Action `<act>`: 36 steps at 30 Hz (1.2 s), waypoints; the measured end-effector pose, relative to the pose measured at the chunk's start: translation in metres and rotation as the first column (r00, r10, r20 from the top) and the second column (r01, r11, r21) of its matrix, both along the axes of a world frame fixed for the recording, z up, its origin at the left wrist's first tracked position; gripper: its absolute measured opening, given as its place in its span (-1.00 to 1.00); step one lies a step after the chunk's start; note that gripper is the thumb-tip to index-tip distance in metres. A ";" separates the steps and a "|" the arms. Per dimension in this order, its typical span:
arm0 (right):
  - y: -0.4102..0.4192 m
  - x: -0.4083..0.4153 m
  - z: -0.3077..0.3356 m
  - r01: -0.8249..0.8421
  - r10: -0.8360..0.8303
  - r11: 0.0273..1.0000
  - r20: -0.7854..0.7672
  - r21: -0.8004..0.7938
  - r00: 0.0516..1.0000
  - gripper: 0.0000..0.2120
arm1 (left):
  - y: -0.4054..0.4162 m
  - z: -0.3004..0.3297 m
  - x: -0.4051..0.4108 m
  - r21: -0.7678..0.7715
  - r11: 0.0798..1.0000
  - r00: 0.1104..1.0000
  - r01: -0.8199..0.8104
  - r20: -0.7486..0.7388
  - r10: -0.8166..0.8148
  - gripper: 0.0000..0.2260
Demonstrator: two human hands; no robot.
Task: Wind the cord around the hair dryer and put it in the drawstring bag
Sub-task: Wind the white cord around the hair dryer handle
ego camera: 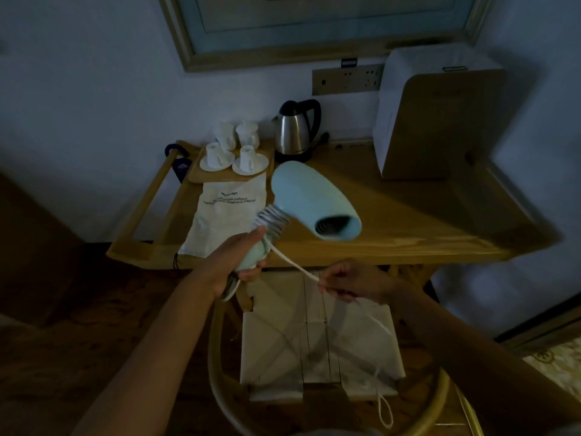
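Pale blue hair dryer [311, 202] held above the front edge of a wooden table [393, 221], nozzle toward the lower right. Left hand [234, 262] closed around the lower handle, fingers curled tight and thumb lying along the grip just below the coils; probably so placed to keep the upper handle free for winding. White cord [290, 262] already wrapped in a stack of close turns just under the body, then running taut down and to the right. Right hand [349, 283] pinching that free run between thumb and fingertips, remaining fingers loosely curled; tension apparently kept so that the next turn lies snug against the last. Remaining slack trailing down over the pale seat of a chair [317, 347] and ending in a small loop near the lower edge. Winding judged partly complete.

Drawstring bag [226, 212] lying flat and empty-looking on the table just beyond the left hand, dark printing on it, within easy reach for the later step. Behind it, a tray of white cups [234, 152], a steel kettle [295, 129] and a white appliance [434, 118] against the wall. Room dim; framed picture and socket panel above; dark floor below.
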State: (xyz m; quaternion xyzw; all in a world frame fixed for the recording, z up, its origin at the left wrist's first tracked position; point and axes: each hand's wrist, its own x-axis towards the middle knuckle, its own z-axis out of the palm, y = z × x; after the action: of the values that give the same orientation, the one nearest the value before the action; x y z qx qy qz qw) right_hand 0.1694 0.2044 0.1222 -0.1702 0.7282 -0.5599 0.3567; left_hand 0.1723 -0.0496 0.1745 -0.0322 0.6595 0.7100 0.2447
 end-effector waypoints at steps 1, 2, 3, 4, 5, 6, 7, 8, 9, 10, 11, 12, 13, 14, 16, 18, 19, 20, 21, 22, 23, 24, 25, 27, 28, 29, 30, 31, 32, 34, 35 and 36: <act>0.001 -0.003 0.007 0.066 -0.065 0.998 -0.043 0.024 0.997 -0.87 | -0.001 0.002 0.003 -0.045 0.998 0.996 0.055 -0.067 -0.057 -0.62; 0.003 -0.009 0.013 0.145 -0.143 0.989 -0.081 0.021 0.986 -0.86 | -0.003 0.005 0.006 -0.102 0.988 0.984 0.112 -0.128 -0.125 -0.65; 0.004 -0.014 0.021 0.220 -0.219 0.975 -0.101 0.006 0.971 -0.75 | -0.004 0.009 0.009 -0.172 0.971 0.966 0.166 -0.170 -0.195 -0.69; 0.005 -0.018 0.029 0.284 -0.282 0.959 -0.107 0.004 0.953 -0.71 | -0.004 0.013 0.011 -0.248 0.945 0.946 0.215 -0.189 -0.265 -0.74; 0.006 -0.025 0.035 0.335 -0.328 0.941 -0.115 0.043 0.938 -0.75 | -0.003 0.018 0.012 -0.328 0.908 0.923 0.259 -0.193 -0.333 -0.79; 0.005 -0.031 0.044 0.361 -0.346 0.926 -0.139 0.109 0.928 -0.76 | 0.000 0.022 0.013 -0.420 0.859 0.897 0.294 -0.189 -0.400 -0.82; 0.004 -0.038 0.053 0.348 -0.320 0.923 -0.177 0.162 0.931 -0.77 | 0.004 0.026 0.013 -0.538 0.784 0.867 0.308 -0.181 -0.465 -0.82; 0.003 -0.046 0.059 0.309 -0.263 0.928 -0.222 0.209 0.939 -0.81 | 0.010 0.027 0.014 -0.674 0.675 0.827 0.300 -0.169 -0.536 -0.79; 0.000 -0.052 0.065 0.269 -0.204 0.928 -0.254 0.256 0.945 -0.88 | 0.016 0.027 0.013 -0.790 0.548 0.781 0.276 -0.147 -0.606 -0.75; -0.002 -0.056 0.070 0.244 -0.170 0.925 -0.257 0.291 0.951 -0.90 | 0.022 0.023 0.014 -0.865 0.438 0.745 0.247 -0.120 -0.656 -0.72; -0.006 -0.059 0.074 0.233 -0.159 0.924 -0.249 0.303 0.955 -0.88 | 0.027 0.018 0.014 -0.907 0.360 0.726 0.219 -0.095 -0.681 -0.68; -0.009 -0.062 0.075 0.241 -0.162 0.919 -0.258 0.312 0.952 -0.85 | 0.032 0.011 0.014 -0.930 0.309 0.726 0.198 -0.073 -0.684 -0.62; -0.014 -0.062 0.077 0.250 -0.155 0.911 -0.288 0.327 0.945 -0.84 | 0.035 0.003 0.013 -0.945 0.278 0.741 0.175 -0.060 -0.669 -0.58; -0.019 -0.060 0.079 0.253 -0.138 0.902 -0.322 0.349 0.937 -0.85 | 0.038 -0.004 0.012 -0.958 0.246 0.759 0.144 -0.052 -0.649 -0.56; -0.031 -0.052 0.080 0.240 -0.098 0.898 -0.362 0.370 0.927 -0.88 | 0.041 -0.018 0.008 -0.980 0.187 0.789 0.062 -0.067 -0.611 -0.56; -0.041 -0.037 0.079 0.228 -0.088 0.910 -0.376 0.347 0.922 -0.87 | 0.041 -0.030 0.004 -0.972 0.233 0.842 0.031 -0.100 -0.531 -0.55; -0.045 -0.028 0.076 0.230 -0.099 0.918 -0.376 0.322 0.921 -0.85 | 0.040 -0.034 0.001 -0.951 0.305 0.889 0.048 -0.098 -0.448 -0.54; -0.049 -0.019 0.073 0.237 -0.115 0.926 -0.377 0.294 0.919 -0.85 | 0.039 -0.037 -0.002 -0.914 0.402 0.939 0.063 -0.082 -0.334 -0.56; -0.052 -0.010 0.070 0.248 -0.133 0.931 -0.385 0.268 0.913 -0.84 | 0.038 -0.039 -0.005 -0.862 0.503 0.976 0.058 -0.058 -0.211 -0.60; -0.055 -0.002 0.067 0.262 -0.145 0.932 -0.404 0.251 0.903 -0.83 | 0.037 -0.040 -0.008 -0.810 0.586 0.994 0.032 -0.036 -0.104 -0.65; -0.056 0.004 0.063 0.277 -0.154 0.931 -0.431 0.238 0.889 -0.81 | 0.035 -0.042 -0.010 -0.763 0.646 0.999 -0.009 -0.031 -0.024 -0.71; -0.056 0.008 0.058 0.290 -0.164 0.932 -0.460 0.218 0.873 -0.80 | 0.034 -0.042 -0.011 -0.710 0.702 0.998 -0.057 -0.038 0.044 -0.75; -0.054 0.011 0.054 0.302 -0.172 0.932 -0.490 0.199 0.855 -0.79 | 0.032 -0.042 -0.011 -0.642 0.759 0.994 -0.107 -0.042 0.105 -0.75; -0.046 0.015 0.042 0.337 -0.188 0.923 -0.544 0.188 0.818 -0.78 | 0.028 -0.041 -0.009 -0.447 0.877 0.980 -0.176 0.007 0.201 -0.71; -0.041 0.017 0.035 0.365 -0.208 0.913 -0.564 0.182 0.799 -0.78 | 0.027 -0.040 -0.006 -0.347 0.920 0.977 -0.183 0.042 0.210 -0.70; -0.037 0.020 0.027 0.402 -0.240 0.901 -0.585 0.162 0.775 -0.79 | 0.025 -0.038 -0.003 -0.252 0.953 0.979 -0.171 0.066 0.193 -0.69; -0.035 0.024 0.018 0.442 -0.281 0.888 -0.609 0.128 0.742 -0.80 | 0.026 -0.036 0.000 -0.149 0.977 0.982 -0.153 0.084 0.167 -0.67; -0.034 0.029 0.009 0.476 -0.317 0.875 -0.635 0.091 0.704 -0.81 | 0.027 -0.034 0.002 -0.038 0.989 0.984 -0.141 0.105 0.144 -0.66; -0.036 0.035 0.002 0.505 -0.347 0.861 -0.657 0.059 0.669 -0.81 | 0.029 -0.032 0.004 0.061 0.989 0.984 -0.136 0.126 0.127 -0.64; -0.038 0.042 -0.007 0.534 -0.396 0.845 -0.668 0.002 0.630 -0.82 | 0.033 -0.027 0.005 0.075 0.991 0.987 -0.114 0.121 0.105 -0.60; -0.038 0.043 -0.010 0.517 -0.426 0.855 -0.627 -0.044 0.652 -0.82 | 0.034 -0.024 0.005 0.012 0.995 0.990 -0.098 0.099 0.096 -0.56; -0.036 0.043 -0.011 0.482 -0.455 0.870 -0.540 -0.103 0.708 -0.81 | 0.035 -0.023 0.004 -0.040 0.995 0.993 -0.092 0.074 0.095 -0.52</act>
State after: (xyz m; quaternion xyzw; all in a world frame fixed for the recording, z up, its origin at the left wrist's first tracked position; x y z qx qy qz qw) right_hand 0.2129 0.1679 0.1115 -0.1245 0.8307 -0.5424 -0.0169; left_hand 0.1766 -0.0147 0.1519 -0.0945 0.6605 0.7067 0.2354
